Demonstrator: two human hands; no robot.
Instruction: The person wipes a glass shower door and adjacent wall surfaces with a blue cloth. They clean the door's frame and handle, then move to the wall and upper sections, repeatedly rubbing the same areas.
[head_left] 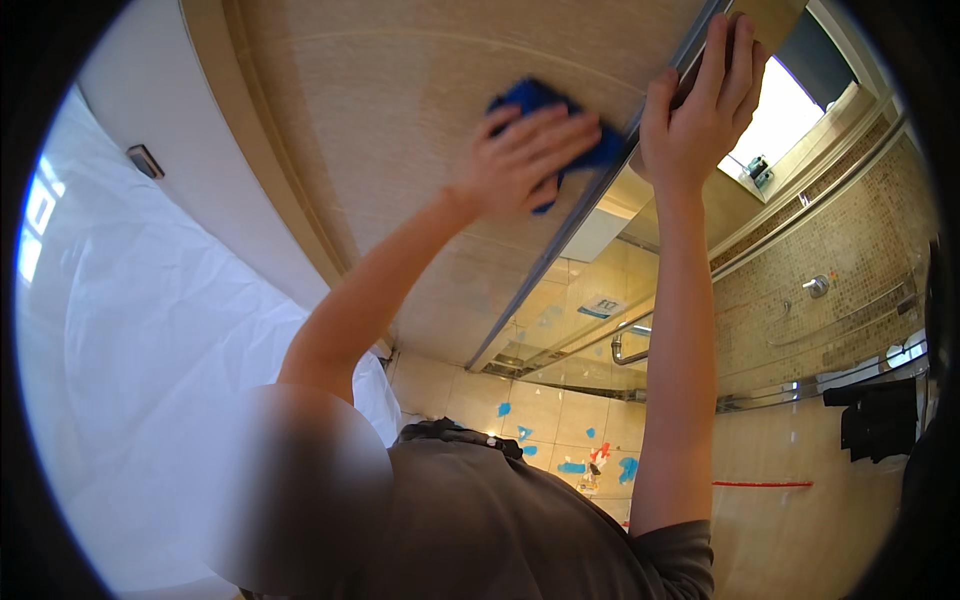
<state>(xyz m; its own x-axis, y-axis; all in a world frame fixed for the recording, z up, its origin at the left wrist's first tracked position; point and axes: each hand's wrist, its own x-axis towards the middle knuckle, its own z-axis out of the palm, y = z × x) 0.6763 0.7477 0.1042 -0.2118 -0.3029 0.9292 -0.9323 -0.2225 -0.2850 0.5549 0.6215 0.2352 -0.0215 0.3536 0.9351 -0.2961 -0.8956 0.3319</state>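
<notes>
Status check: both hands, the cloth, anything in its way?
Left hand spread over blue cloth. Cloth against beige panel. Right hand at dark edge strip, grip unclear. No loose obstacle visible beside cloth.

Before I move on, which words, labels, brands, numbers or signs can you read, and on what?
White-and-blue label: small, slanted dark marks, too unclear to quote; whether it is stuck there or reflected, I can't tell.
Blue cloth: no print visible.
Nothing else shows readable text.
</notes>
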